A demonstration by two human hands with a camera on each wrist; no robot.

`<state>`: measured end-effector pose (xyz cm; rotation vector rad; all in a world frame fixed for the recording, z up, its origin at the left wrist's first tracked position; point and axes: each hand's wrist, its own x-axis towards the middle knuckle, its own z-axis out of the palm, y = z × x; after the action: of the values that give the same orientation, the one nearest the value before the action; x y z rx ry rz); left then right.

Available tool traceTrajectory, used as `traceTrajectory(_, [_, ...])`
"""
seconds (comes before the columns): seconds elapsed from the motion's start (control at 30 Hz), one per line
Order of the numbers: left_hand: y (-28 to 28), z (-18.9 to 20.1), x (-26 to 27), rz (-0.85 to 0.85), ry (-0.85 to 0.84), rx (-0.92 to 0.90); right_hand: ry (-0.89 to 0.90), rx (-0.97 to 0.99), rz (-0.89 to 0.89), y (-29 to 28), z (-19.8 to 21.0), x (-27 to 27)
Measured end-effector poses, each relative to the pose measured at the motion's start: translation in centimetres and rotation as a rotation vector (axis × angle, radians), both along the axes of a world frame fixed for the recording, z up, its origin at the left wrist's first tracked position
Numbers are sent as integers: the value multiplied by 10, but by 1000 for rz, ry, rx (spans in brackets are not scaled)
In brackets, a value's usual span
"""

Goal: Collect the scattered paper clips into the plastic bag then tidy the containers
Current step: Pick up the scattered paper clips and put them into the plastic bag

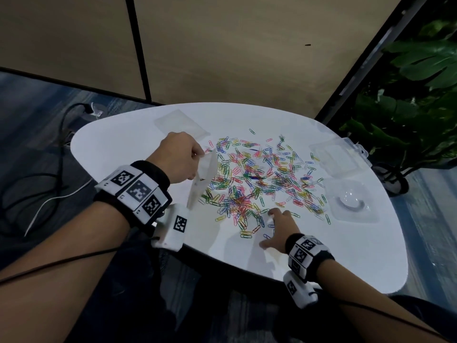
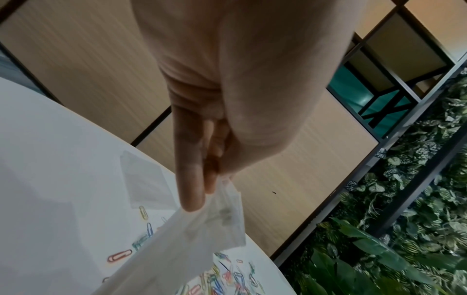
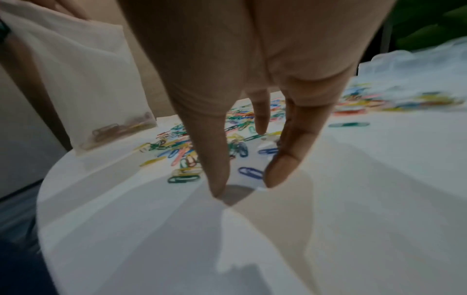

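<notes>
Translucent plastic bag [image 1: 203,178], seemingly holding few paper clips [image 1: 257,179], is pinched by left hand [image 1: 178,160]; right hand [image 1: 278,229] is spread near worktop [image 1: 346,256] edge.

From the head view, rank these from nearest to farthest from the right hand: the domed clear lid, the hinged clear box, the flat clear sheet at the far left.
1. Domed clear lid: just right of the right hand.
2. Hinged clear box: farther back, right edge.
3. Flat clear sheet: far left, across the clips.
</notes>
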<state>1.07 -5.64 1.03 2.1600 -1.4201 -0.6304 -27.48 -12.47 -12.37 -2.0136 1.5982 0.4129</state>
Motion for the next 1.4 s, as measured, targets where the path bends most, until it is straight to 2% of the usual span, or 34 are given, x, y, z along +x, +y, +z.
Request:
traceTrajectory(0.2, [11, -5, 14, 25, 14, 34, -109, -109, 81, -3, -9, 42])
traceTrajectory(0.33, [17, -8, 22, 23, 14, 61, -62, -264, 319, -4, -15, 63])
traceTrajectory(0.5, [17, -12, 23, 1, 9, 103, -56, -335, 374, -15, -16, 74])
traceTrajectory(0.57, [15, -13, 21, -8, 17, 119, -88, -327, 303, -20, -13, 72])
traceTrajectory(0.73, [9, -16, 12, -48, 10, 144, -276, -255, -44, -36, 4, 61])
traceTrajectory(0.83, [6, -17, 7, -65, 15, 159, -429, -132, -250, -43, 12, 56])
traceTrajectory(0.9, [4, -17, 4, -73, 6, 170, -638, 16, -399, -44, 23, 59])
traceTrajectory(0.97, [4, -16, -1, -78, -2, 172, -954, 221, -535, -37, 41, 69])
traceTrajectory(1.03, [3, -14, -6, -82, 0, 171, -1190, 403, -584, -28, 60, 80])
traceTrajectory(1.1, [2, -14, -10, -87, 12, 168, -1305, 529, -564, -20, 77, 92])
traceTrajectory(1.2, [0, -17, -16, -74, 38, 134, -1282, 511, -481, -8, 81, 106])
traceTrajectory(1.4, [-1, -21, -25, -166, 65, 120, -918, 181, -241, 5, 63, 121])
